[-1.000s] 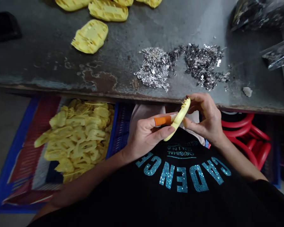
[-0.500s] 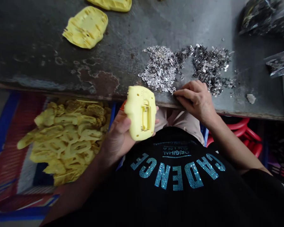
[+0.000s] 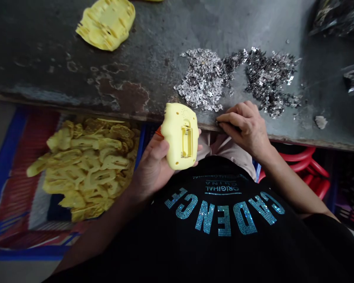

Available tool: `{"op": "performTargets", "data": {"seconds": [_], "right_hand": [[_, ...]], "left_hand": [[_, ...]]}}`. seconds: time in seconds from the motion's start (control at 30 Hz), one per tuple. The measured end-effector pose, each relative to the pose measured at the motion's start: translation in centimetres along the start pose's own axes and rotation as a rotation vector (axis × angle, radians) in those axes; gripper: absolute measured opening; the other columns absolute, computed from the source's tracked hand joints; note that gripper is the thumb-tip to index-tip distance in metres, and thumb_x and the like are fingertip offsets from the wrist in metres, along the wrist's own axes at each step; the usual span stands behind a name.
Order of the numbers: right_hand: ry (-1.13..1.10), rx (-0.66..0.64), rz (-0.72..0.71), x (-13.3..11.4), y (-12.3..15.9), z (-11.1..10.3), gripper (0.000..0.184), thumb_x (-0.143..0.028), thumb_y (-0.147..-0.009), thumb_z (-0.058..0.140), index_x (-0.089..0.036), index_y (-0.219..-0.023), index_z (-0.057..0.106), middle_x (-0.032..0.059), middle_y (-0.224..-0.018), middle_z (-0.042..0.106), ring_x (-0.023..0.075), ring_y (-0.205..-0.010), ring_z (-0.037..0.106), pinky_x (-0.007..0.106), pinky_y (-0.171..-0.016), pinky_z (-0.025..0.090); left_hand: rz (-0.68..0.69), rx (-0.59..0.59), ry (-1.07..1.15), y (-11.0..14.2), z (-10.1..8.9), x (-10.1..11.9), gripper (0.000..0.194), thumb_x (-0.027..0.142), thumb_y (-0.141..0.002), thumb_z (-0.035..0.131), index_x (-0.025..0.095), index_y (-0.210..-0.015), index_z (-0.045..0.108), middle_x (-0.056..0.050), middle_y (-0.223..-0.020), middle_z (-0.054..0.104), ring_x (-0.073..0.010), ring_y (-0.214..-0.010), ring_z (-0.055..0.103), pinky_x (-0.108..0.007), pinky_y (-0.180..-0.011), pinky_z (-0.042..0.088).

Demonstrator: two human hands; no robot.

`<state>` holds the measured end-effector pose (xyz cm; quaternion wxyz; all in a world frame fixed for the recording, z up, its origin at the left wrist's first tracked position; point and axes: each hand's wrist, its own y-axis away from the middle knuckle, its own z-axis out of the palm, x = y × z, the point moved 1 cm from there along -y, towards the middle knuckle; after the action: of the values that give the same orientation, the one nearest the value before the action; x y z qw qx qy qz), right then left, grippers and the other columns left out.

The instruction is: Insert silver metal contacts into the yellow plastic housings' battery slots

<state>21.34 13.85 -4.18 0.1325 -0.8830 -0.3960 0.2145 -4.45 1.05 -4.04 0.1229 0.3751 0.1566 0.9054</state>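
My left hand [image 3: 156, 161] is closed round a yellow plastic casing [image 3: 174, 137], whose open battery compartment faces up, with metal contacts at its ends. Something orange shows behind its left edge. At the table's front edge my right hand [image 3: 246, 125] has thumb and forefinger pinched together, with a tiny shiny metal contact piece [image 3: 217, 122] showing at the tips. Just beyond that hand lie a pile of silvery metal contact pieces [image 3: 200, 80] and a darker pile [image 3: 268, 78] of similar pieces.
Another yellow half shell [image 3: 107, 25] lies on the grey metal table [image 3: 165, 35]. Below left, a blue-edged crate [image 3: 6, 165] holds many yellow plastic parts [image 3: 91, 173]. Red rings [image 3: 303, 161] sit under the table at right. Bags of metal parts [image 3: 342, 17] stand at the back right.
The view has shifted a little. My left hand and the casing sit slightly farther right and higher. My right fingers, still pinched, have drawn slightly nearer the table edge, away from the silvery pile.
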Motion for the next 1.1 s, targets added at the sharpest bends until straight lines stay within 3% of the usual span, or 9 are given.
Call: {"op": "performTargets", "data": {"seconds": [0.17,0.37,0.47,0.63,0.77,0.87,1.03,1.1], "right_hand": [[-0.038,0.029,-0.008,-1.0,1.0,-0.5,0.020,-0.035,-0.118,0.067,-0.030,-0.115,0.086,0.0050,-0.103,0.078,0.0274,-0.097,0.068,0.045,-0.085,0.051],[-0.078,-0.076,0.075,-1.5,0.8,-1.0,0.016,-0.035,-0.116,0.068,-0.031,-0.111,0.083,0.0045,-0.104,0.077,0.0291,-0.101,0.065,0.048,-0.090,0.050],[-0.073,-0.081,0.095,-1.6,1.0,-0.8,0.016,-0.036,-0.115,0.067,-0.030,-0.108,0.080,0.0049,-0.105,0.077,0.0294,-0.101,0.064,0.049,-0.091,0.050],[-0.049,-0.005,0.109,-2.1,1.6,-0.3,0.018,-0.039,-0.114,0.068,-0.030,-0.102,0.077,0.0072,-0.100,0.077,0.0304,-0.096,0.063,0.053,-0.092,0.052],[-0.461,0.021,0.234,-3.6,0.8,-1.9,0.031,-0.053,-0.113,0.073,-0.028,-0.094,0.073,0.0056,-0.093,0.076,0.0262,-0.088,0.068,0.047,-0.082,0.056],[-0.769,-0.055,0.338,-4.8,-0.3,-3.5,0.042,-0.066,-0.110,0.076,-0.028,-0.094,0.073,0.0035,-0.093,0.076,0.0214,-0.079,0.069,0.041,-0.071,0.057],[-0.810,-0.150,0.323,-5.4,-0.8,-4.9,0.049,-0.076,-0.108,0.075,-0.029,-0.094,0.076,0.0040,-0.095,0.076,0.0234,-0.085,0.071,0.044,-0.079,0.062],[-0.771,-0.147,0.307,-5.4,-0.5,-5.2,0.049,-0.075,-0.109,0.074,-0.029,-0.094,0.077,0.0041,-0.095,0.077,0.0244,-0.088,0.072,0.046,-0.084,0.062]], "left_hand": [[-0.024,0.006,0.013,0.2,0.1,-0.2,0.085,0.059,-0.089,0.101,0.030,-0.163,0.070,-0.010,-0.146,0.087,-0.0361,-0.114,0.090,-0.037,-0.073,0.078],[-0.013,-0.063,0.027,0.3,0.2,-1.1,0.062,0.060,-0.098,0.090,0.033,-0.152,0.075,-0.008,-0.146,0.088,-0.0323,-0.114,0.091,-0.032,-0.074,0.075],[-0.059,-0.069,0.029,0.4,0.3,-1.3,0.068,0.061,-0.095,0.093,0.034,-0.154,0.072,-0.009,-0.145,0.087,-0.0361,-0.117,0.090,-0.035,-0.073,0.075],[-0.138,-0.079,0.055,0.2,0.7,-1.4,0.097,0.062,-0.091,0.097,0.038,-0.176,0.054,-0.012,-0.154,0.082,-0.0399,-0.125,0.087,-0.035,-0.071,0.073],[-0.203,-0.159,0.098,0.3,1.2,-1.6,0.093,0.062,-0.096,0.093,0.033,-0.175,0.054,-0.012,-0.137,0.087,-0.0379,-0.106,0.090,-0.037,-0.064,0.073],[-0.221,-0.212,0.104,0.5,2.0,-1.8,0.090,0.062,-0.097,0.092,0.032,-0.173,0.056,-0.011,-0.131,0.088,-0.0375,-0.101,0.090,-0.037,-0.062,0.073],[-0.189,-0.193,0.117,0.9,3.8,-2.1,0.094,0.056,-0.094,0.096,0.034,-0.176,0.055,-0.009,-0.136,0.087,-0.0399,-0.126,0.086,-0.048,-0.091,0.078],[-0.184,-0.203,0.118,1.0,4.1,-2.3,0.094,0.054,-0.095,0.096,0.034,-0.177,0.055,-0.008,-0.134,0.087,-0.0386,-0.123,0.086,-0.046,-0.090,0.078]]}}
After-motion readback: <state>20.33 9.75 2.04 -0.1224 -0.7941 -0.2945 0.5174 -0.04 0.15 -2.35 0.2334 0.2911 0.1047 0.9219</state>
